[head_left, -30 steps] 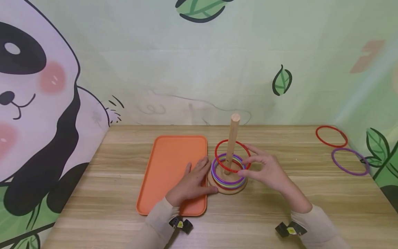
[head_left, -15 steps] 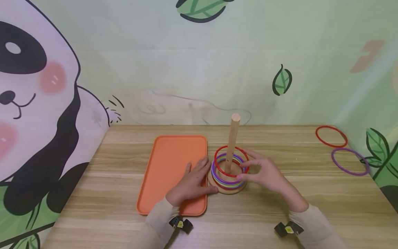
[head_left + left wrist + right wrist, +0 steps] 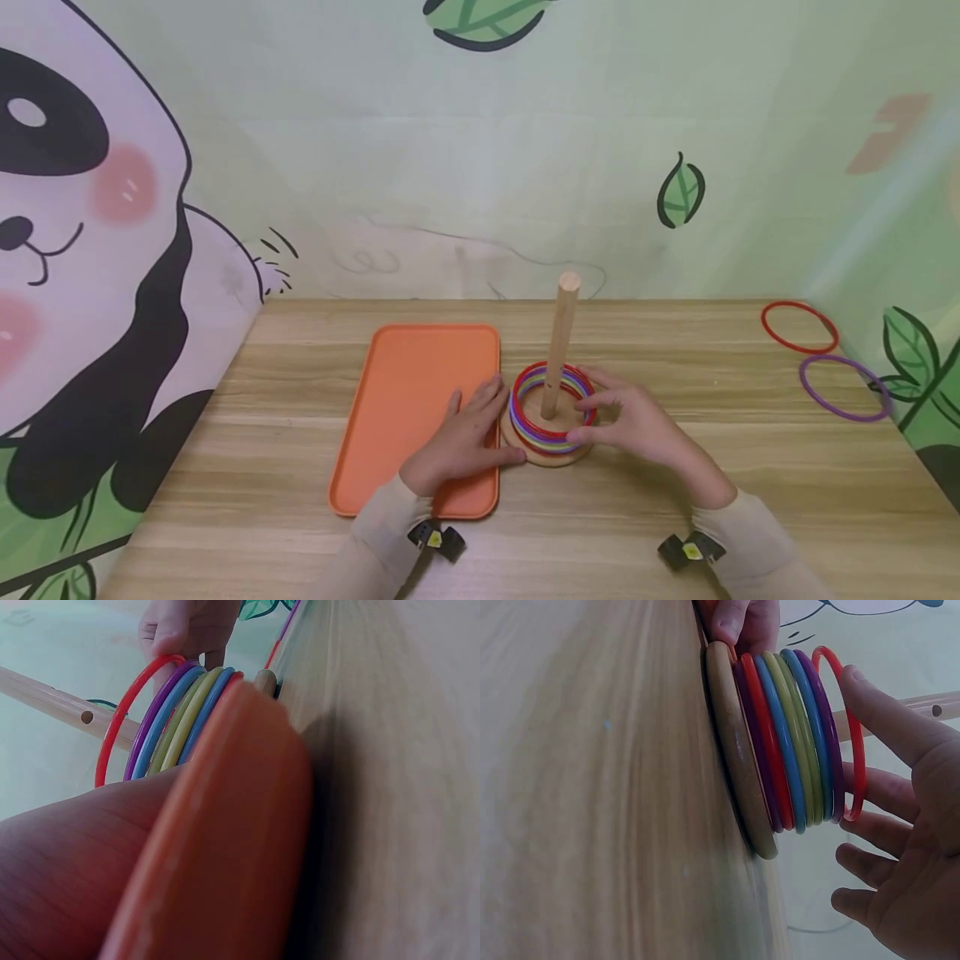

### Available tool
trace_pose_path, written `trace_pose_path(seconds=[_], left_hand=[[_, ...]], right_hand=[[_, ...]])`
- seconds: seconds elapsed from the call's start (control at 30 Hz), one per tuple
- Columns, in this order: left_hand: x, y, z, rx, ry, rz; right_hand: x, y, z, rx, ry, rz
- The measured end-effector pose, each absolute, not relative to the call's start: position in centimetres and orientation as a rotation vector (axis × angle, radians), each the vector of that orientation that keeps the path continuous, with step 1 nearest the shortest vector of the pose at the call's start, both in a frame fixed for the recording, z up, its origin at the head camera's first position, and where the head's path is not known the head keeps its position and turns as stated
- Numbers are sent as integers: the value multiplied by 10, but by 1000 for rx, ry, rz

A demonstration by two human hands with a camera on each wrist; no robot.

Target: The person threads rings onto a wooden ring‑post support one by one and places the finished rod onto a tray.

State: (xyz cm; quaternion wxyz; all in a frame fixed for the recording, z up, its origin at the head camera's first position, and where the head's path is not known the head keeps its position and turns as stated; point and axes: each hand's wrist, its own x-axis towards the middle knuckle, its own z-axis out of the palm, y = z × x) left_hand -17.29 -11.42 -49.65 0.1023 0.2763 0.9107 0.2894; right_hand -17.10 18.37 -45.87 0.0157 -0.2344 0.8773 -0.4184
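A wooden base (image 3: 553,461) carries an upright post (image 3: 561,342). Around the post lies a stack of coloured rings (image 3: 804,742), purple, red, blue and green. My right hand (image 3: 637,423) pinches a red ring (image 3: 860,754) between thumb and fingers; it encircles the post, just above the top purple ring, slightly tilted from the stack in both wrist views. To the left, my left hand (image 3: 463,433) lies over the orange tray (image 3: 412,383) with fingers extended, its thumb and fingertips at the base's edge.
Another red ring (image 3: 800,350) and a purple ring (image 3: 845,418) lie at the table's far right, by the printed wall. The tray sits close against the base's left side. A black wrist camera (image 3: 690,550) is strapped to each sleeve.
The red ring has come down along the post with my right hand, from above the stack to right at its top. My left hand has stayed put.
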Motion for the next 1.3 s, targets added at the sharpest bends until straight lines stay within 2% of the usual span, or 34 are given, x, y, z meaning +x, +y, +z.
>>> trace_pose_path(seconds=[0.37, 0.73, 0.9, 1.07, 1.3], left_hand=[[-174, -114, -496, 810, 2692, 855], [-174, -111, -496, 824, 2678, 862], [-174, -109, -495, 832, 2668, 876], [-174, -109, -493, 834, 2664, 884], [-174, -113, -497, 816, 2674, 874]], right_hand=[[-172, 184, -462, -756, 2698, -1315], [-172, 199, -461, -636, 2722, -1382], [-170, 231, -459, -446, 2870, -1455], [-166, 285, -465, -153, 2987, -1553], [-159, 375, -467, 607, 3019, -1552]])
